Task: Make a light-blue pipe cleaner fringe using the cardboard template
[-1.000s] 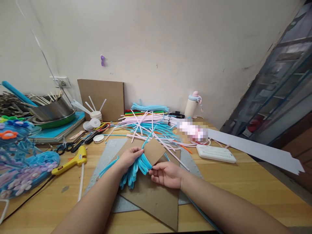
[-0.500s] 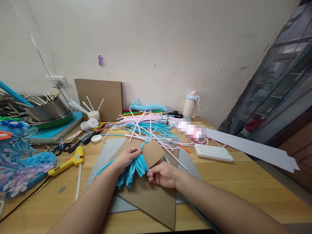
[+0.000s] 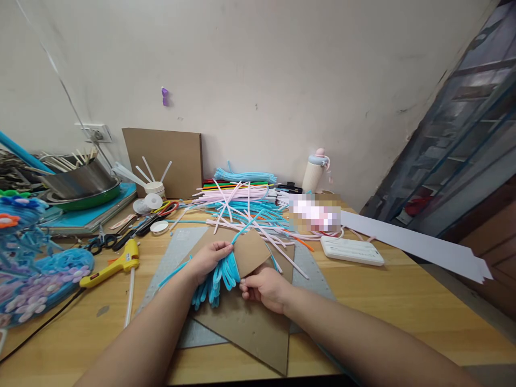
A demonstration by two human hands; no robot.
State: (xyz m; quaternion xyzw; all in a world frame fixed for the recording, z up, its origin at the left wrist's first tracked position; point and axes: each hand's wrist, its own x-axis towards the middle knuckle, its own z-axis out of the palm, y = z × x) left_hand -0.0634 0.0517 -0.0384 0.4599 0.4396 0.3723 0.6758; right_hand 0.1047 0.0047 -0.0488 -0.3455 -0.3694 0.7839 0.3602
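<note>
— Both hands have drawn slightly closer together since a second ago; the right hand [image 3: 264, 287] slid left toward the blue loops.

— And the grip?

— Left hand [image 3: 209, 259] fingers pinch the blue pipe cleaner [image 3: 220, 277] wound round the small cardboard piece [image 3: 252, 250]; right fingers clench its lower edge, above the big cardboard sheet [image 3: 250, 328] on the bench [image 3: 382, 301].

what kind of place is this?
Likely a home craft workbench. A wooden table against a plain wall holds heaps of pipe cleaners, a yellow glue gun and scissors; both hands work blue pipe cleaners around a cardboard piece.
</note>
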